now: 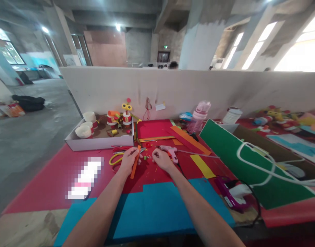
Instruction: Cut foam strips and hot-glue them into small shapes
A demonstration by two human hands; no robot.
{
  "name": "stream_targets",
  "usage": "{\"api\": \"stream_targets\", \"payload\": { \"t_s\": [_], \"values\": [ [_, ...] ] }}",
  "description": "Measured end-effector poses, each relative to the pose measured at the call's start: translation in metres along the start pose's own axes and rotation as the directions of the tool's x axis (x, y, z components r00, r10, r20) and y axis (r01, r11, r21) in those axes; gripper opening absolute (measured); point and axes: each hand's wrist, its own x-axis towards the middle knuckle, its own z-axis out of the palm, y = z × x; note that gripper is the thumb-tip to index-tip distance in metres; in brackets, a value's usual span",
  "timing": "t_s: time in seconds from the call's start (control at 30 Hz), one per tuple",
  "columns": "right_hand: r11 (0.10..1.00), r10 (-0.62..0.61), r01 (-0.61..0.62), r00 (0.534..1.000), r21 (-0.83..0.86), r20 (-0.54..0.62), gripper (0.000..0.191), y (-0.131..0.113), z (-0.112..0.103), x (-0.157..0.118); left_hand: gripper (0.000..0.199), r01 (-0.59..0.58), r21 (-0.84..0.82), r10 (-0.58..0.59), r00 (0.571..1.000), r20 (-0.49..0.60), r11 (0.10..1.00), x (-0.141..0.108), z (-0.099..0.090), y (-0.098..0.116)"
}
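An orange strip is held between the fingers of my left hand, tilted over the red table cover. My right hand is closed with its fingertips pressed together, just left of a pink glue gun; whatever it may hold is too small to make out. Yellow-handled scissors lie partly behind my left hand. Small scraps, one of them green, are scattered between the two hands. Blue sheets lie under my forearms.
A white box at the back left holds paper cups and cup figures. Red sheets, a pink bottle and a yellow strip lie or stand beyond. On the right are a green board and a purple power strip with cables.
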Motion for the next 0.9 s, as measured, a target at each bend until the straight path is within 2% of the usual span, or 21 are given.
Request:
{"api": "stream_targets", "payload": {
  "t_s": [0.03,0.07,0.13,0.2,0.3,0.37,0.43,0.53,0.63,0.7,0.8,0.9],
  "values": [
    [0.975,0.038,-0.041,0.999,0.220,0.020,0.007,0.001,-0.001,0.002,0.036,0.012,-0.004,-0.012,1.000,0.004,1.000,0.000,0.001,-0.001],
    [0.905,0.069,-0.087,0.996,0.416,0.058,0.009,0.002,0.000,0.003,0.036,0.030,-0.006,-0.030,0.999,0.014,1.000,0.000,0.003,-0.003],
    [0.737,0.097,-0.169,0.985,0.654,0.145,0.017,0.007,0.002,0.004,0.037,0.059,-0.008,-0.059,0.998,0.033,0.998,-0.001,0.005,-0.006],
    [0.628,0.103,-0.245,0.967,0.738,0.234,0.023,0.012,0.005,0.002,0.037,0.076,-0.006,-0.076,0.996,0.052,0.997,-0.002,0.008,-0.008],
    [0.533,0.093,-0.346,0.931,0.772,0.353,0.033,0.018,0.006,0.000,0.034,0.104,0.015,-0.105,0.990,0.089,0.994,-0.003,0.012,-0.010],
    [0.486,0.086,-0.366,0.924,0.794,0.374,0.037,0.021,0.005,0.001,0.033,0.132,0.033,-0.135,0.985,0.109,0.991,-0.004,0.014,-0.010],
    [0.458,0.091,-0.367,0.926,0.810,0.367,0.032,0.022,0.003,0.003,0.033,0.146,0.039,-0.150,0.981,0.126,0.989,-0.005,0.016,-0.011],
    [0.443,0.101,-0.389,0.917,0.808,0.387,0.023,0.021,0.001,0.004,0.033,0.145,0.040,-0.149,0.978,0.147,0.989,-0.006,0.018,-0.013],
    [0.469,0.090,-0.377,0.920,0.799,0.382,0.019,0.020,0.000,0.003,0.033,0.147,0.039,-0.151,0.979,0.138,0.988,-0.006,0.019,-0.016],
    [0.518,0.074,-0.311,0.944,0.797,0.321,0.019,0.019,0.000,0.001,0.033,0.142,0.040,-0.146,0.982,0.122,0.989,-0.006,0.018,-0.017],
    [0.625,0.066,-0.173,0.983,0.762,0.169,0.026,0.017,0.000,-0.002,0.033,0.135,0.046,-0.139,0.985,0.106,0.990,-0.005,0.017,-0.018],
    [0.722,0.084,-0.100,0.995,0.685,0.058,0.030,0.014,0.001,-0.004,0.034,0.136,0.052,-0.141,0.985,0.104,0.989,-0.004,0.016,-0.019]
  ]
}}
